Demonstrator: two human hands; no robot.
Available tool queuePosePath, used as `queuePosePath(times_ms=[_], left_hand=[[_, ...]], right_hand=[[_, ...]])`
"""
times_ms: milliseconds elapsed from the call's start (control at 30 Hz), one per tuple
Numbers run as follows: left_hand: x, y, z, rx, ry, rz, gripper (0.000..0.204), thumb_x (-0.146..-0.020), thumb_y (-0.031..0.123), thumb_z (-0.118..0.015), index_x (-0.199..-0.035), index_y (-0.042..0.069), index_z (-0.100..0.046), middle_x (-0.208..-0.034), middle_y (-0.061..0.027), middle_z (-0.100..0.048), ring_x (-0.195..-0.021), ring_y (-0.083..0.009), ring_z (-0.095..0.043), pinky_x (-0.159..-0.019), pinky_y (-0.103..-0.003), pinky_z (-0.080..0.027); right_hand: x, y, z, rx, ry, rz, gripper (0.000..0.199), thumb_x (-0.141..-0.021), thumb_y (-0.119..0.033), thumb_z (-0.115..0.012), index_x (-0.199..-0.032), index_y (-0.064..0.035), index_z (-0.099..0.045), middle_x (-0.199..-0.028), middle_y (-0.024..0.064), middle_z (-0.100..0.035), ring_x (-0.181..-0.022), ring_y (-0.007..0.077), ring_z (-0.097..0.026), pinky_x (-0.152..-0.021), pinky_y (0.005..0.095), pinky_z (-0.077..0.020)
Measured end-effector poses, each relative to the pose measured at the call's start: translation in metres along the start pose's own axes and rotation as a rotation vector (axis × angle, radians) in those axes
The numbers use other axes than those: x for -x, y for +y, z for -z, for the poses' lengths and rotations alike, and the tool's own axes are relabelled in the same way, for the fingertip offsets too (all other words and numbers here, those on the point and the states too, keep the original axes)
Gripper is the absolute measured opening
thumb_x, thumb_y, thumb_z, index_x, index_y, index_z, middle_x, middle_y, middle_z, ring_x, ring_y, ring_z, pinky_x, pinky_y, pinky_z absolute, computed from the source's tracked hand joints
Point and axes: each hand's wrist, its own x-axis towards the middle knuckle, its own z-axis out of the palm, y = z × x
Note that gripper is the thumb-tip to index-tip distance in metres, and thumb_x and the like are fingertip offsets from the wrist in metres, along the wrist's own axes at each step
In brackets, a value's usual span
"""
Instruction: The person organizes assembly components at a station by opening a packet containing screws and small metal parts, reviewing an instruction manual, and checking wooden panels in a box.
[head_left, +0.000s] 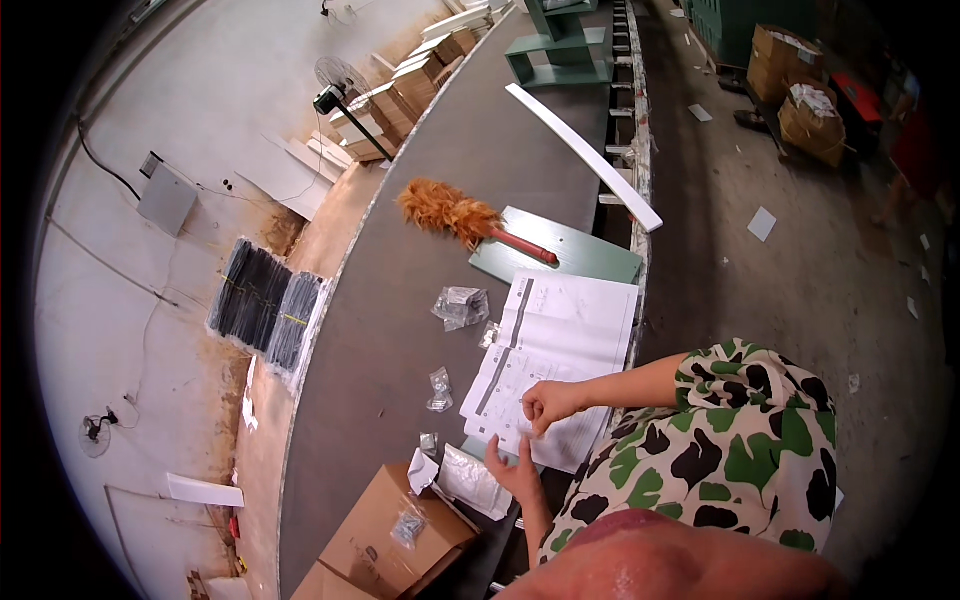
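Note:
An open paper booklet [570, 310] with printed diagrams lies on the dark worktable in front of me. Over its lower page, my right hand [552, 404] is closed, fingers curled and pressed together; whatever they may hold is too small to make out. Just below it, my left hand [515, 472] is open, thumb and fingers apart, close to the page's lower edge. Beside the left hand lies a white padded packet [475, 482]. Small clear bags of hardware [440, 390] rest left of the booklet, and a larger clear bag of parts [461, 308] lies farther up.
A cardboard box [395, 530] stands at the table's near end, a small bag on it. Beyond the booklet are a green board [570, 250], an orange duster [450, 212] and a long white strip [590, 160]. Green shelving [560, 60] stands at the far end.

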Motion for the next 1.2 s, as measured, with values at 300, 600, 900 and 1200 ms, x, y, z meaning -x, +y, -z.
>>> queuePosePath(times_ms=[300,600,900,1200], left_hand=[[0.004,0.027,0.01,0.601,-0.272,0.597,0.028,-0.086,0.02,-0.065,-0.095,-0.006,-0.066,-0.076,-0.0096,-0.066,-0.066,-0.0127,-0.061,-0.06,-0.024,-0.049],[0.003,0.018,0.014,0.783,-0.293,0.791,0.024,-0.086,0.015,-0.064,-0.096,-0.007,-0.064,-0.082,-0.0122,-0.066,-0.071,-0.0179,-0.065,-0.064,-0.027,-0.054],[0.004,0.013,0.007,0.909,-0.28,0.86,0.02,-0.085,0.007,-0.062,-0.097,-0.009,-0.062,-0.086,-0.0151,-0.066,-0.074,-0.0214,-0.066,-0.069,-0.03,-0.056],[0.004,0.008,0.005,0.851,-0.173,0.867,0.022,-0.08,0.004,-0.063,-0.097,-0.011,-0.059,-0.086,-0.0152,-0.065,-0.072,-0.0213,-0.065,-0.069,-0.03,-0.055]], right_hand=[[0.002,-0.01,-0.018,0.137,-0.052,0.042,0.022,-0.069,-0.011,-0.072,-0.081,-0.0009,-0.057,-0.071,0.008,-0.065,-0.066,0.0132,-0.062,-0.059,0.0254,-0.0481],[0.005,-0.01,-0.02,-0.007,-0.041,-0.014,0.024,-0.062,-0.01,-0.072,-0.08,-0.0013,-0.059,-0.069,0.0063,-0.063,-0.064,0.0136,-0.06,-0.056,0.0255,-0.0462],[0.003,-0.007,-0.017,0.015,0.019,-0.062,0.021,-0.063,-0.011,-0.073,-0.077,-0.0015,-0.06,-0.07,0.0067,-0.062,-0.064,0.0137,-0.059,-0.057,0.0255,-0.0458],[-0.013,0.012,-0.019,0.116,0.031,-0.057,0.023,-0.066,-0.019,-0.077,-0.077,-0.0048,-0.061,-0.069,0.0029,-0.061,-0.063,0.009,-0.055,-0.055,0.0239,-0.0447]])
